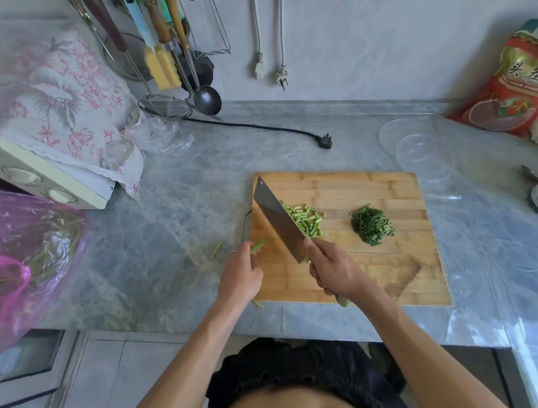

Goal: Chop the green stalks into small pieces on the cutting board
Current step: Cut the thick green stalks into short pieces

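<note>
A wooden cutting board [387, 260] lies on the grey counter. On it sit a heap of light green stalk pieces [307, 220] and, to the right, a pile of finely cut dark green bits [372, 225]. My right hand [333, 269] grips the handle of a cleaver [277, 219], whose blade stands tilted just left of the light green heap. My left hand [240, 274] pinches short green stalks [258, 247] at the board's left edge. One loose stalk piece [217, 249] lies on the counter left of the board.
A pink plastic bag [26, 254] with greens sits at the left. A black cable with plug [325, 141] runs behind the board. Clear lids [426, 157] and a red packet [512, 82] stand at the back right. Utensils [175, 69] hang on the wall.
</note>
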Tool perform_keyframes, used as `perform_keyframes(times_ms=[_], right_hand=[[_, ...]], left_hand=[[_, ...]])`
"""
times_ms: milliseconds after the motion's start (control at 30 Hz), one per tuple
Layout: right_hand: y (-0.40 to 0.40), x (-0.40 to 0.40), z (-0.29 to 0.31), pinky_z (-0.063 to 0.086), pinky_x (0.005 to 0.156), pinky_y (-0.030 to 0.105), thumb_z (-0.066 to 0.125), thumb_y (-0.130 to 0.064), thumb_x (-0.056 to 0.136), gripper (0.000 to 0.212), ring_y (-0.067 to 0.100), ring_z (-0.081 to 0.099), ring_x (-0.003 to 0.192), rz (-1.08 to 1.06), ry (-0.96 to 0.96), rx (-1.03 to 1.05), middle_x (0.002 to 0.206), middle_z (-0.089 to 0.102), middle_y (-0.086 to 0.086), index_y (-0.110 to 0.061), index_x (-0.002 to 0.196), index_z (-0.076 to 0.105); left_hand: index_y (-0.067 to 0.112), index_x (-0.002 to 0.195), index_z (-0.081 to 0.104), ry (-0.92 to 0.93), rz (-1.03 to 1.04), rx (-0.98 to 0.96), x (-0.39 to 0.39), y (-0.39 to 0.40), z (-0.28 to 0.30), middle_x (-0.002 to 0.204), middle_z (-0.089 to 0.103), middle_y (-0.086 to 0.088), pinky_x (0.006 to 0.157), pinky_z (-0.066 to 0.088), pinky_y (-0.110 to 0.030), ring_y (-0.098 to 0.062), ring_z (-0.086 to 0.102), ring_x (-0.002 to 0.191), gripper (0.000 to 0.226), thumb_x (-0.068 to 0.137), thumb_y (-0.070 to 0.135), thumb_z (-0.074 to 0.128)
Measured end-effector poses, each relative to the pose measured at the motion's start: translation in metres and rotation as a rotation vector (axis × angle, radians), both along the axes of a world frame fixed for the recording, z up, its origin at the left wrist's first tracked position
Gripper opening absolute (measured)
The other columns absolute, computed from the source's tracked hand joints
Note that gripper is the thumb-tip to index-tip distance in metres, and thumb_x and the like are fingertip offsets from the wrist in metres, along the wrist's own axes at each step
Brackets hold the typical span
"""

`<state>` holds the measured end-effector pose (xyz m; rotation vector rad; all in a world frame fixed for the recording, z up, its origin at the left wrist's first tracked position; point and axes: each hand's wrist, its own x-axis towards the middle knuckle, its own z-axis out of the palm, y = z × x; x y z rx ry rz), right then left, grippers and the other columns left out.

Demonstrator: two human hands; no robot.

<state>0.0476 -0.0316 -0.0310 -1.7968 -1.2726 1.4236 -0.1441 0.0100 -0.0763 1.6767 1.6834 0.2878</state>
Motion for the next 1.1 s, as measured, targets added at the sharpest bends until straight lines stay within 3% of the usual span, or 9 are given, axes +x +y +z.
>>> perform_keyframes(times_ms=[67, 167, 300, 567, 667, 733, 833, 933, 1100], right_hand=[[-0.006, 0.001, -0.001, 0.036, 0.038, 0.023, 0.036, -0.042, 0.103, 0.038, 0.01, 0.04, 0.04, 0.03, -0.006, -0.006, 0.059, 0.045, 0.003, -0.014, 0.082, 0.049], [-0.008, 0.005, -0.005, 0.036, 0.04, 0.023, 0.036, -0.042, 0.103, 0.039, 0.008, 0.04, 0.04, 0.032, -0.035, 0.017, 0.057, 0.045, 0.001, -0.012, 0.083, 0.052], [-0.014, 0.011, 0.0, 0.033, 0.045, 0.027, 0.036, -0.043, 0.102, 0.045, 0.011, 0.038, 0.045, 0.018, -0.065, 0.111, 0.055, 0.044, -0.001, -0.004, 0.089, 0.053], [-0.053, 0.029, 0.0, 0.025, 0.046, 0.032, 0.036, -0.031, 0.104, 0.034, 0.013, 0.028, 0.046, -0.223, -0.113, 0.21, 0.051, 0.033, -0.004, -0.024, 0.07, 0.038], [-0.047, 0.036, -0.005, 0.023, 0.045, 0.029, 0.036, -0.031, 0.103, 0.034, 0.012, 0.025, 0.042, -0.235, -0.219, 0.206, 0.048, 0.032, -0.005, -0.027, 0.069, 0.034], [-0.04, 0.041, -0.009, 0.023, 0.043, 0.028, 0.037, -0.031, 0.103, 0.033, 0.014, 0.028, 0.039, -0.24, -0.271, 0.216, 0.047, 0.034, -0.005, -0.026, 0.071, 0.035], [-0.035, 0.044, -0.015, 0.024, 0.04, 0.026, 0.038, -0.031, 0.103, 0.03, 0.014, 0.033, 0.037, -0.228, -0.312, 0.208, 0.047, 0.039, -0.002, -0.024, 0.074, 0.039], [-0.034, 0.043, -0.018, 0.026, 0.04, 0.025, 0.039, -0.03, 0.103, 0.027, 0.014, 0.035, 0.038, -0.206, -0.31, 0.215, 0.048, 0.042, -0.001, -0.021, 0.078, 0.043], [-0.032, 0.044, -0.019, 0.025, 0.041, 0.022, 0.038, -0.033, 0.103, 0.03, 0.011, 0.038, 0.039, -0.142, -0.263, 0.208, 0.05, 0.043, -0.004, -0.024, 0.075, 0.043]], left_hand=[[0.011, 0.127, 0.054, 0.069, -0.061, 0.055, 0.005, 0.001, -0.003, 0.114, 0.061, -0.014, 0.069, 0.041, -0.03, -0.029, 0.061, 0.094, 0.032, 0.097, 0.008, 0.046], [0.012, 0.134, 0.048, 0.139, -0.137, 0.053, 0.016, -0.002, -0.003, 0.123, 0.055, -0.016, 0.084, 0.046, -0.036, -0.033, 0.059, 0.104, 0.042, 0.092, 0.012, 0.051], [0.008, 0.133, 0.05, 0.149, -0.175, 0.158, 0.021, -0.011, -0.003, 0.125, 0.049, -0.016, 0.08, 0.047, -0.036, -0.034, 0.059, 0.101, 0.045, 0.089, 0.014, 0.06], [0.008, 0.126, 0.06, 0.174, -0.114, 0.326, 0.024, -0.021, -0.017, 0.121, 0.055, -0.012, 0.089, 0.052, -0.045, -0.033, 0.055, 0.112, 0.042, 0.085, 0.009, 0.066], [0.011, 0.138, 0.051, 0.191, -0.154, 0.325, 0.032, -0.021, -0.012, 0.143, 0.045, -0.013, 0.106, 0.042, -0.048, -0.032, 0.041, 0.132, 0.061, 0.083, 0.028, 0.07], [0.016, 0.152, 0.032, 0.269, -0.24, 0.28, 0.042, -0.018, -0.01, 0.16, 0.02, -0.016, 0.117, 0.025, -0.047, -0.033, 0.019, 0.146, 0.089, 0.081, 0.059, 0.063], [0.016, 0.158, -0.004, 0.489, -0.415, 0.242, 0.06, -0.009, -0.013, 0.161, -0.018, -0.021, 0.12, 0.001, -0.051, -0.038, -0.012, 0.15, 0.123, 0.07, 0.093, 0.037], [0.015, 0.154, -0.02, 0.611, -0.55, 0.254, 0.071, 0.006, -0.017, 0.156, -0.031, -0.023, 0.118, -0.007, -0.055, -0.041, -0.022, 0.146, 0.123, 0.072, 0.095, 0.026], [0.015, 0.153, -0.019, 0.687, -0.672, 0.302, 0.082, 0.04, -0.013, 0.156, -0.029, -0.022, 0.118, -0.009, -0.056, -0.042, -0.021, 0.147, 0.099, 0.085, 0.081, 0.009]])
